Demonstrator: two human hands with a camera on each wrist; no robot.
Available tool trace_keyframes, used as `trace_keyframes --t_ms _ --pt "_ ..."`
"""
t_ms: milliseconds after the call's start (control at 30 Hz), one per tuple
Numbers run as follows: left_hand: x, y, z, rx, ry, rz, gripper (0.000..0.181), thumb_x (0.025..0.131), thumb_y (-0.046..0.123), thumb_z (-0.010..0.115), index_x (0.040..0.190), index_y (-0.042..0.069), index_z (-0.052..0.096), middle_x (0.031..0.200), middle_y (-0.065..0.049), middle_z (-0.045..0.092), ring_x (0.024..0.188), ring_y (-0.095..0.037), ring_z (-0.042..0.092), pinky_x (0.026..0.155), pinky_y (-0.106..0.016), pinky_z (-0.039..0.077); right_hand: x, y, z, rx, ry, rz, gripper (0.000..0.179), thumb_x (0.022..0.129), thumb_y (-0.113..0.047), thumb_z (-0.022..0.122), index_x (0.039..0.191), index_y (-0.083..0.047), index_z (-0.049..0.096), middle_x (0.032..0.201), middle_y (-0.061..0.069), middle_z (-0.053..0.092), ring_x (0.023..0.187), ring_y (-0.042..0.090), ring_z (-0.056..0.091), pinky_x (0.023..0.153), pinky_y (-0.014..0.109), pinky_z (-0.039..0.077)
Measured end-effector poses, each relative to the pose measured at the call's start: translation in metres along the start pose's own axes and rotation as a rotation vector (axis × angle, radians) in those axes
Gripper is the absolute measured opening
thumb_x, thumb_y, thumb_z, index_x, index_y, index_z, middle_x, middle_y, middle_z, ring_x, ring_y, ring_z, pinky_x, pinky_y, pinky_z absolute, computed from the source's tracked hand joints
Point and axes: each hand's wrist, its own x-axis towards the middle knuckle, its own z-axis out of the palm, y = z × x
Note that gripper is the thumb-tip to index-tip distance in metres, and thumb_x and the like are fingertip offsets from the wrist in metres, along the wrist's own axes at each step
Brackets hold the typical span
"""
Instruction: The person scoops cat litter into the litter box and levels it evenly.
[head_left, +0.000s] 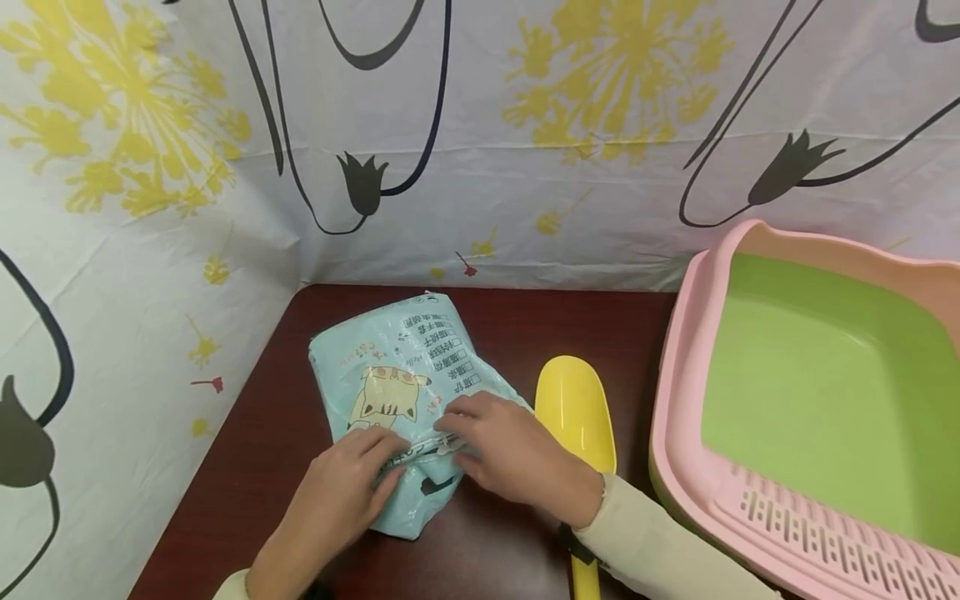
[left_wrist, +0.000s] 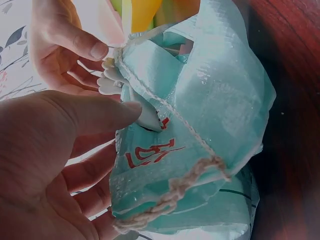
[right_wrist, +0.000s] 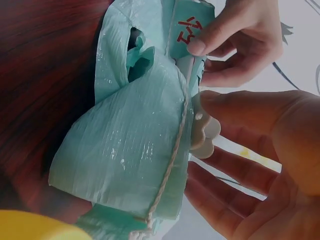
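A light blue plastic bag (head_left: 408, 350) with a printed cat lies on the dark table, its mouth end towards me. My left hand (head_left: 341, 487) pinches the rim of the mouth on the left, the thumb on a pale folded strip (left_wrist: 147, 114). On the right, my right hand (head_left: 517, 450) pinches the same rim, its thumb by a pale flower-shaped piece (right_wrist: 204, 127). A twisted cord (right_wrist: 172, 160) runs along the mouth, knotted at one end in the left wrist view. A small gap shows in the folded plastic; the contents cannot be made out.
A yellow scoop (head_left: 573, 408) lies right of the bag, its handle partly under my right sleeve. Further right stands a green litter tray with a pink rim (head_left: 675, 400) and a slotted front ledge. A patterned cloth (head_left: 480, 200) hangs behind and to the left.
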Motion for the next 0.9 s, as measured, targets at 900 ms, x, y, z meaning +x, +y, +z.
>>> trace_keyframes --t_ms 900 --pt "0.0027 -0.0007 -0.0004 0.013 -0.036 -0.028 0.029 0.083 0.011 0.097 0.107 0.014 0.083 0.105 0.001 0.077 0.095 -0.019 0.075 0.071 -0.042 0.063 0.0054 0.0063 0.0097 -0.023 -0.009 0.003 0.024 0.093 -0.01 0.089 0.116 -0.013 0.082 0.109 -0.001 0.079 0.098 0.018 0.073 0.085 0.031 0.061"
